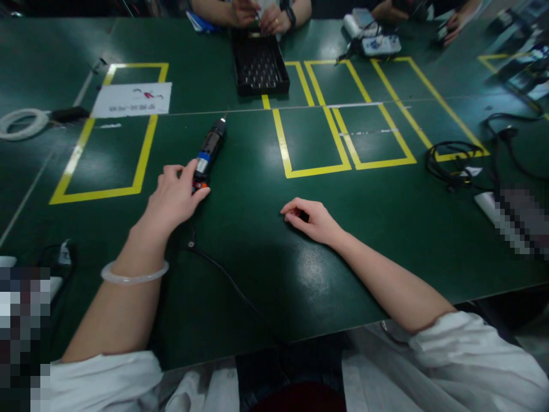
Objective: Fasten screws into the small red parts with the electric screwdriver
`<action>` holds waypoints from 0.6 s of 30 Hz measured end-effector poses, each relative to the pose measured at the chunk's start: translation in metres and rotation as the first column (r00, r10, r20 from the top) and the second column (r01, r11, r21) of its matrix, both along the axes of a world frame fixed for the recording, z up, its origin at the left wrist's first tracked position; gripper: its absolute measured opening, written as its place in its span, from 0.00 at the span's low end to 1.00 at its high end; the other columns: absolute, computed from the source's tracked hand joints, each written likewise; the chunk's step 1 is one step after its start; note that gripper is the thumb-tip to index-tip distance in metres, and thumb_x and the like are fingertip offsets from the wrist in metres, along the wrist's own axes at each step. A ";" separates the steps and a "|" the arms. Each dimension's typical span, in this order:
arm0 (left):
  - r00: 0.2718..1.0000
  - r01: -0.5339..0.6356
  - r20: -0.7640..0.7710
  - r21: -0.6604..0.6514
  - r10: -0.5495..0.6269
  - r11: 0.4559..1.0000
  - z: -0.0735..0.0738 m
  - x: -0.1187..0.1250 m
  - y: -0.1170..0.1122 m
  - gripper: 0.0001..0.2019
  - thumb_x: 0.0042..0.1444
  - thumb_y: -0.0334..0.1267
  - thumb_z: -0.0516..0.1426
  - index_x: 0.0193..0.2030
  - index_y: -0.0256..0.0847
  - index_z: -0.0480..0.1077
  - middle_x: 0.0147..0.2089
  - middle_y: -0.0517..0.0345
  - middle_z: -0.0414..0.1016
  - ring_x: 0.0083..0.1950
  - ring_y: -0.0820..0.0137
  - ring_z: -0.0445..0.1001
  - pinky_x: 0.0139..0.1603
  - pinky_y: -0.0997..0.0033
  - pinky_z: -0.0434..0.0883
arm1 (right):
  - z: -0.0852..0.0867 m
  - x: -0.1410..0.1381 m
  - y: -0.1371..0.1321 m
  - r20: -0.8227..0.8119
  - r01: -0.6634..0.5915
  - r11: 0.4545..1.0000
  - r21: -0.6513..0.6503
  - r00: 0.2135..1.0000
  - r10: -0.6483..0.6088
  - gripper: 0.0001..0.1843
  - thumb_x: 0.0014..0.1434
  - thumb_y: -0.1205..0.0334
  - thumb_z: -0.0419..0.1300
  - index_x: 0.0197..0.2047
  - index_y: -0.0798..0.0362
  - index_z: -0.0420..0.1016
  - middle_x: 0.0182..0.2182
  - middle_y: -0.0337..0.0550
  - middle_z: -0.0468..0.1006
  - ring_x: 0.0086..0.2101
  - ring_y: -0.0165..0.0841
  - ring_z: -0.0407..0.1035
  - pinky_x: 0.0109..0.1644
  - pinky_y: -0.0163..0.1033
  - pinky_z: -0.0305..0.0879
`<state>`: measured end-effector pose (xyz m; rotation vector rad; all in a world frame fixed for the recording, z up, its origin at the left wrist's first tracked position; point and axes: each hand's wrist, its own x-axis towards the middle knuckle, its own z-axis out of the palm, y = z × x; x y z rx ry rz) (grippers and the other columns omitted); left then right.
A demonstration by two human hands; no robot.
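Observation:
My left hand (174, 191) is closed around the rear end of a black electric screwdriver (210, 146) with a blue band. The screwdriver lies on the green table, its thin bit pointing away from me and slightly right. A bit of orange and red shows at its tail, by my thumb. From there a dark cord (227, 274) runs over the table towards the front edge. My right hand (313, 220) rests on the table to the right, fingers curled in and thumb close to the index fingertip. Nothing shows between them.
Yellow tape outlines (317, 171) mark the table. A black tray (262, 80) of small upright pieces stands at the far side, before a co-worker's hands (261, 17). A paper sheet (132, 100) and white coil (23, 123) lie left; black cables (457, 163) lie right.

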<state>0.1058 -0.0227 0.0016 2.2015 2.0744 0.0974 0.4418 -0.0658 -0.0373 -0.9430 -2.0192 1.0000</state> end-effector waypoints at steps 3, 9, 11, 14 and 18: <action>0.992 -0.121 0.027 -0.031 0.122 0.992 0.002 -0.036 0.008 0.37 0.67 0.55 0.51 0.75 0.37 0.50 0.66 0.35 0.55 0.66 0.39 0.60 0.63 0.33 0.64 | -0.001 0.000 0.000 0.003 0.000 1.000 0.013 1.000 0.000 0.07 0.65 0.65 0.58 0.43 0.55 0.77 0.35 0.41 0.80 0.32 0.28 0.71 0.39 0.33 0.67; 0.950 -0.304 0.061 -0.039 0.306 0.952 0.005 -0.086 0.005 0.43 0.63 0.66 0.47 0.76 0.39 0.48 0.69 0.36 0.51 0.69 0.33 0.55 0.64 0.29 0.59 | -0.001 -0.001 0.001 0.006 -0.010 1.000 0.005 1.000 0.010 0.06 0.65 0.65 0.59 0.42 0.55 0.77 0.34 0.40 0.80 0.31 0.28 0.71 0.38 0.33 0.66; 0.923 -0.377 0.065 -0.033 0.378 0.926 0.005 -0.095 0.002 0.43 0.61 0.69 0.47 0.75 0.43 0.49 0.70 0.39 0.49 0.69 0.32 0.54 0.64 0.27 0.58 | 0.000 -0.001 0.001 0.013 -0.011 1.000 -0.005 1.000 0.011 0.06 0.65 0.65 0.59 0.41 0.54 0.77 0.34 0.40 0.79 0.31 0.28 0.71 0.38 0.33 0.66; 0.904 -0.419 0.083 -0.036 0.420 0.907 0.007 -0.103 -0.001 0.45 0.58 0.71 0.50 0.75 0.46 0.49 0.71 0.43 0.48 0.70 0.31 0.53 0.65 0.27 0.56 | 0.000 -0.002 0.001 0.020 -0.010 1.000 -0.008 1.000 0.010 0.06 0.65 0.65 0.59 0.41 0.54 0.77 0.34 0.40 0.79 0.32 0.29 0.71 0.38 0.34 0.66; 0.902 -0.428 0.085 0.045 0.424 0.902 0.010 -0.100 -0.005 0.46 0.57 0.70 0.52 0.74 0.41 0.50 0.72 0.43 0.46 0.71 0.35 0.51 0.68 0.33 0.56 | 0.001 -0.001 0.001 0.023 -0.014 1.000 -0.004 1.000 0.015 0.06 0.65 0.65 0.58 0.41 0.54 0.77 0.34 0.41 0.79 0.32 0.29 0.71 0.38 0.34 0.66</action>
